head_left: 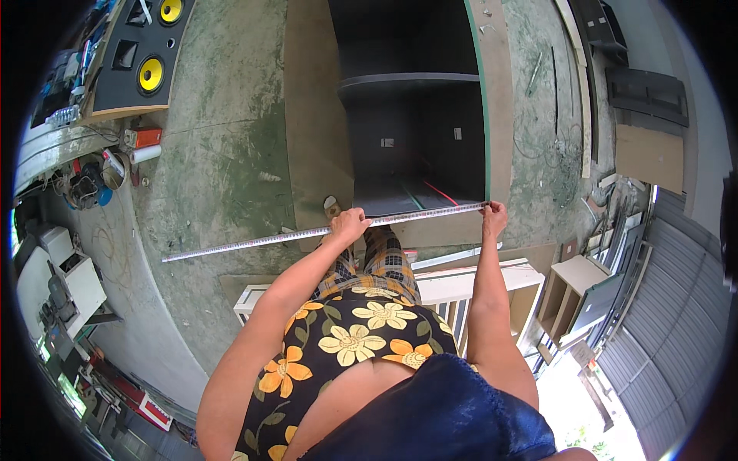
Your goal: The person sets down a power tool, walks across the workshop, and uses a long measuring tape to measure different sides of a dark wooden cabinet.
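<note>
A long, straight, pale measuring rule (265, 242) with fine markings runs across the near edge of a black open box cabinet (415, 146). My left hand (350, 224) is closed around the rule near the cabinet's left near corner. From there the rule's free end sticks out far to the left over the floor. At the cabinet's right near corner, my right hand (494, 217) pinches the other end of the rule. The cabinet's right edge (487, 131) is green, and a divider (411, 78) crosses its dark inside. Two small pale labels show on its inner faces.
The cabinet lies on brown board (311, 115) over a worn green floor. A speaker panel with yellow cones (151, 74) stands at far left, with a white roll (146, 154) nearby. Behind my right arm is a white slatted frame (480, 288). Wooden strips (586, 115) lie to the right.
</note>
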### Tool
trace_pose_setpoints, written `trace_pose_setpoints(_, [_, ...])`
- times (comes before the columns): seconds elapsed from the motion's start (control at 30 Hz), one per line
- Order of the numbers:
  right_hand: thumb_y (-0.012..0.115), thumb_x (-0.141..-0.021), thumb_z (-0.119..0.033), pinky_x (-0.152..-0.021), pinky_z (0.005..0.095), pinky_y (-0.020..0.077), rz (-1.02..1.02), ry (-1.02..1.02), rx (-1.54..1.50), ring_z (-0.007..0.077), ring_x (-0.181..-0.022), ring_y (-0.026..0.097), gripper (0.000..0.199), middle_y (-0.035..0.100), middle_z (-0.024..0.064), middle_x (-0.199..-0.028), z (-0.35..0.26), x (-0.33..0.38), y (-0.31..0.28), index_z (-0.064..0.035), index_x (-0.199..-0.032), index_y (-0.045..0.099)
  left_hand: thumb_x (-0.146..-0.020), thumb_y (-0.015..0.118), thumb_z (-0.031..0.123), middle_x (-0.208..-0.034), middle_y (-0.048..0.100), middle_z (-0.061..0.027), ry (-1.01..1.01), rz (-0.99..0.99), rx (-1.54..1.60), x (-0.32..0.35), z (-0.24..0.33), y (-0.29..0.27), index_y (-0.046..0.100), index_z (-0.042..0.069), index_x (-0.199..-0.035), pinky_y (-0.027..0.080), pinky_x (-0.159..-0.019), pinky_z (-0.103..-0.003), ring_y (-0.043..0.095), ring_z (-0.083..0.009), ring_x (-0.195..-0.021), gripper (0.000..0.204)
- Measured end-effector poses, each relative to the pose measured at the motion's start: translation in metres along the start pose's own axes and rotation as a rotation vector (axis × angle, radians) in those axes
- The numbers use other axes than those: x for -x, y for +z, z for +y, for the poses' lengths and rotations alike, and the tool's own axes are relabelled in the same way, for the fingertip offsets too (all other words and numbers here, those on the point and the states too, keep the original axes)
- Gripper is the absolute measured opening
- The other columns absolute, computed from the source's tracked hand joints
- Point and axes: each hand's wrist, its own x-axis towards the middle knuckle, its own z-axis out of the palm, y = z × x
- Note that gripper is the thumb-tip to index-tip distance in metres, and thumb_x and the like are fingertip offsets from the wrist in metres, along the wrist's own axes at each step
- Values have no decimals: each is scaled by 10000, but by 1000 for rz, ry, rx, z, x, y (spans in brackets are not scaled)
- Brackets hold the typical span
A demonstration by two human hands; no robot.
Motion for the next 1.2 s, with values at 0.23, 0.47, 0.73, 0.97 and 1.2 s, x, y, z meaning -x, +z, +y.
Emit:
trace_pose_setpoints(0.23, [604, -735, -80, -725, 370, 482, 175, -91, 318, 270, -785, 614, 185, 612, 137, -909, -49, 39, 1, 0, -902, 611, -743, 658, 381, -813, 661, -121, 28, -6, 14, 3, -3, -27, 659, 100, -793, 466, -745, -423, 628, -308, -828, 285])
trace_pose_setpoints(0.47, [647, -758, -97, -764, 346, 463, 284, -357, 355, 240, -820, 576, 177, 566, 105, -930, -86, 68, 25, -53, -927, 621, -738, 662, 372, -795, 660, -120, 139, 45, 29, -7, -35, -88, 662, 92, -788, 466, -741, -425, 631, -301, -805, 285])
trace_pose_setpoints(0.73, [630, -751, -39, -781, 325, 475, 253, -228, 201, 221, -869, 567, 179, 565, 103, -941, -179, 122, 120, -33, -928, 601, -739, 655, 370, -795, 662, -108, 163, 99, 4, -35, -125, -186, 664, 98, -791, 475, -737, -429, 632, -301, -797, 277])
trace_pose_setpoints(0.97, [618, -766, -60, -774, 323, 483, 182, -339, 127, 225, -852, 578, 164, 568, 107, -938, -273, 143, 215, -38, -927, 595, -736, 651, 381, -786, 658, -104, 141, 205, 15, -61, -186, -302, 655, 95, -776, 479, -707, -419, 633, -288, -784, 289])
trace_pose_setpoints(1.2, [637, -766, -63, -764, 314, 487, 171, -431, 22, 213, -822, 601, 171, 568, 102, -933, -352, 108, 269, -34, -928, 592, -740, 653, 380, -744, 650, -107, 131, 265, 90, -90, -190, -368, 645, 85, -769, 474, -683, -413, 626, -295, -746, 296])
